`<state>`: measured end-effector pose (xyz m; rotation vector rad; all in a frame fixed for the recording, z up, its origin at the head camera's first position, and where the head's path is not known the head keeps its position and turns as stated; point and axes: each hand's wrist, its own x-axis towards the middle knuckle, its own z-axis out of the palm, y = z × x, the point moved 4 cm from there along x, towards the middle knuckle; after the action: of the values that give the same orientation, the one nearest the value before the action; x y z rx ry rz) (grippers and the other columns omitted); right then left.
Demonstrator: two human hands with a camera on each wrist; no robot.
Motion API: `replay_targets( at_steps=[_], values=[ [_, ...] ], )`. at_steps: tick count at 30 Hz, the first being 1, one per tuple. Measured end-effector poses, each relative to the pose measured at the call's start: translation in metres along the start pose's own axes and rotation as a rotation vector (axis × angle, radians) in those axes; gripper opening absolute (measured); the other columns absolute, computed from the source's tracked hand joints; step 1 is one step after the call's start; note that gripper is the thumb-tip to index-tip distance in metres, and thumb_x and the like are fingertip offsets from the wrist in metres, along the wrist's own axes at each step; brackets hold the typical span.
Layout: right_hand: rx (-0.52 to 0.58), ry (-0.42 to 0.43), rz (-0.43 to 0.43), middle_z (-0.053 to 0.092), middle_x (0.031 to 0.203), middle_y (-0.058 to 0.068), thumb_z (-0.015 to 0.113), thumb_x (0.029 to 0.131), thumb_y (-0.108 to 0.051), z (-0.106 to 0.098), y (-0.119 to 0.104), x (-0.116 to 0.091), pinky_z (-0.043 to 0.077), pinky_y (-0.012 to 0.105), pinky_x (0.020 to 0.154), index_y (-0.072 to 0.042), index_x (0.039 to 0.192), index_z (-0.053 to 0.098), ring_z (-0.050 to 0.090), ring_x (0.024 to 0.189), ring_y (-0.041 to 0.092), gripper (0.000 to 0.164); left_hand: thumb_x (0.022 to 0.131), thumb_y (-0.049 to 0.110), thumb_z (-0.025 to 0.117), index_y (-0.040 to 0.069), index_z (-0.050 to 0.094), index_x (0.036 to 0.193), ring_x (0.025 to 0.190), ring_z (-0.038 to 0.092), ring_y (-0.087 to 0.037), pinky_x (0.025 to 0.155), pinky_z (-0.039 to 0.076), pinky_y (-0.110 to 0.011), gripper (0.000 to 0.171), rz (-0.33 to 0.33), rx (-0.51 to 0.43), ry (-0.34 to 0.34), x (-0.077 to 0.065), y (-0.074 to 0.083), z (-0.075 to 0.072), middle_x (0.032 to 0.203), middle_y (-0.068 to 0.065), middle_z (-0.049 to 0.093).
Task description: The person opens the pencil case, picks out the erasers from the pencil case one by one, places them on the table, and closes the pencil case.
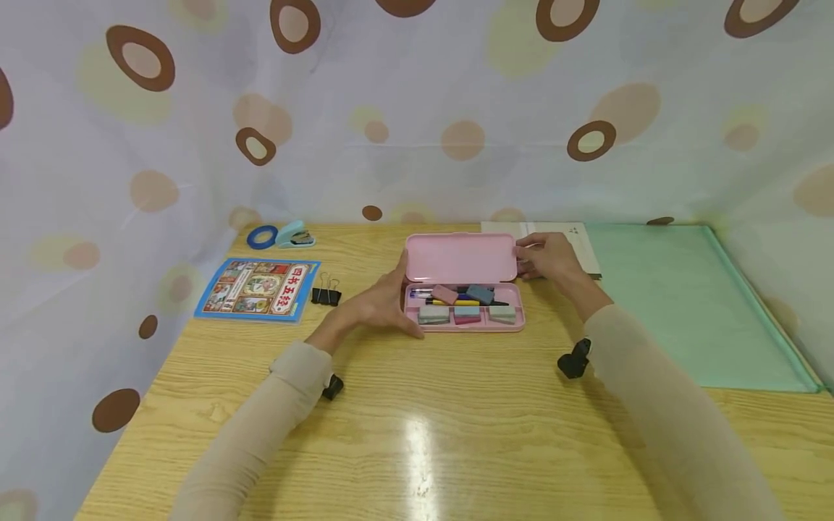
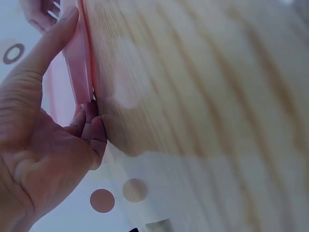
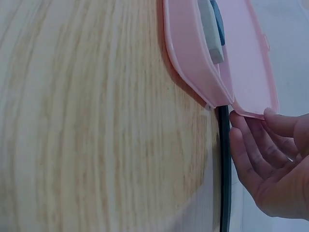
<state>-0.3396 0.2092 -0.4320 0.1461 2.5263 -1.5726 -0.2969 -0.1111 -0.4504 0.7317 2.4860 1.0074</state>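
Note:
A pink pencil case (image 1: 440, 328) lies on the table, its lid (image 1: 461, 259) raised at the back. Pens, a yellow one (image 1: 456, 303) among them, lie in its rear part. A pink eraser (image 1: 445, 294) and a blue-grey eraser (image 1: 481, 294) rest on the pens. More erasers fill the small front compartments, one of them red and blue (image 1: 467, 314). My left hand (image 1: 384, 300) holds the left end of the case, thumb at the front corner and fingers behind. At the right, my right hand (image 1: 554, 255) pinches the lid's side edge between thumb and fingers, seen closely in the right wrist view.
To the left lie a blue booklet (image 1: 257, 289), a black binder clip (image 1: 326, 296), a light-blue stapler (image 1: 295, 235) and a blue tape roll (image 1: 262, 237). A pale book (image 1: 580, 242) sits behind my right hand. A green mat (image 1: 691, 304) covers the right side. Patterned cloth (image 1: 417, 159) hangs behind.

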Motion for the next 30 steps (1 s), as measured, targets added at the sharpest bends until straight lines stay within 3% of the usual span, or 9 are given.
replay_targets(
  at_steps=[8, 12, 15, 18, 22, 24, 30],
  values=[
    [-0.008, -0.066, -0.032, 0.075, 0.106, 0.021, 0.068, 0.102, -0.013, -0.006, 0.004, -0.015, 0.063, 0.038, 0.076, 0.005, 0.13, 0.065, 0.076, 0.08, 0.024, 0.033, 0.069, 0.034, 0.099, 0.017, -0.029, 0.161, 0.144, 0.036, -0.031, 0.125, 0.023, -0.047, 0.159, -0.012, 0.022, -0.005, -0.002, 0.004, -0.001, 0.155, -0.021, 0.038],
    [-0.112, 0.006, -0.112, 0.07, 0.118, 0.025, 0.068, 0.102, -0.014, -0.01, 0.002, -0.027, 0.062, 0.04, 0.079, 0.005, 0.129, 0.065, 0.075, 0.092, 0.033, 0.033, 0.071, 0.038, 0.097, 0.018, -0.026, 0.162, 0.15, 0.027, -0.035, 0.126, 0.021, -0.049, 0.155, -0.026, 0.058, -0.021, -0.003, 0.004, -0.001, 0.164, -0.025, 0.025],
    [-0.199, 0.055, -0.199, 0.066, 0.123, 0.021, 0.068, 0.102, -0.015, -0.007, -0.002, -0.037, 0.06, 0.039, 0.082, 0.001, 0.129, 0.066, 0.069, 0.103, 0.035, 0.031, 0.072, 0.042, 0.096, 0.019, -0.023, 0.163, 0.156, 0.017, -0.037, 0.126, 0.018, -0.052, 0.152, -0.053, 0.087, -0.043, -0.003, 0.003, -0.001, 0.17, -0.024, 0.013],
    [-0.232, -0.012, -0.269, 0.066, 0.126, 0.017, 0.07, 0.101, -0.018, 0.005, -0.009, -0.045, 0.055, 0.038, 0.083, -0.004, 0.13, 0.067, 0.063, 0.109, 0.033, 0.031, 0.073, 0.046, 0.094, 0.019, -0.022, 0.164, 0.158, 0.011, -0.038, 0.126, 0.016, -0.054, 0.15, -0.078, 0.106, -0.059, -0.004, 0.001, -0.002, 0.172, -0.022, 0.006],
    [-0.234, -0.189, -0.31, 0.067, 0.124, 0.017, 0.072, 0.099, -0.017, 0.026, -0.014, -0.053, 0.055, 0.039, 0.086, -0.005, 0.13, 0.068, 0.062, 0.108, 0.032, 0.033, 0.072, 0.048, 0.094, 0.019, -0.021, 0.164, 0.157, 0.015, -0.038, 0.126, 0.018, -0.054, 0.151, -0.085, 0.112, -0.065, -0.004, -0.001, -0.003, 0.171, -0.022, 0.009],
    [-0.244, -0.238, -0.308, 0.068, 0.123, 0.017, 0.073, 0.098, -0.016, 0.034, -0.014, -0.054, 0.055, 0.041, 0.088, -0.005, 0.128, 0.07, 0.064, 0.108, 0.032, 0.032, 0.071, 0.048, 0.095, 0.019, -0.021, 0.164, 0.155, 0.019, -0.037, 0.126, 0.019, -0.053, 0.152, -0.085, 0.108, -0.067, -0.003, -0.001, -0.003, 0.17, -0.023, 0.013],
    [-0.313, -0.22, -0.265, 0.071, 0.118, 0.015, 0.074, 0.098, -0.015, 0.049, -0.012, -0.054, 0.053, 0.046, 0.097, -0.006, 0.12, 0.075, 0.064, 0.109, 0.032, 0.024, 0.069, 0.05, 0.096, 0.025, -0.022, 0.164, 0.153, 0.023, -0.035, 0.125, 0.022, -0.053, 0.154, -0.087, 0.101, -0.076, -0.001, -0.002, -0.004, 0.168, -0.021, 0.018]
  ],
)
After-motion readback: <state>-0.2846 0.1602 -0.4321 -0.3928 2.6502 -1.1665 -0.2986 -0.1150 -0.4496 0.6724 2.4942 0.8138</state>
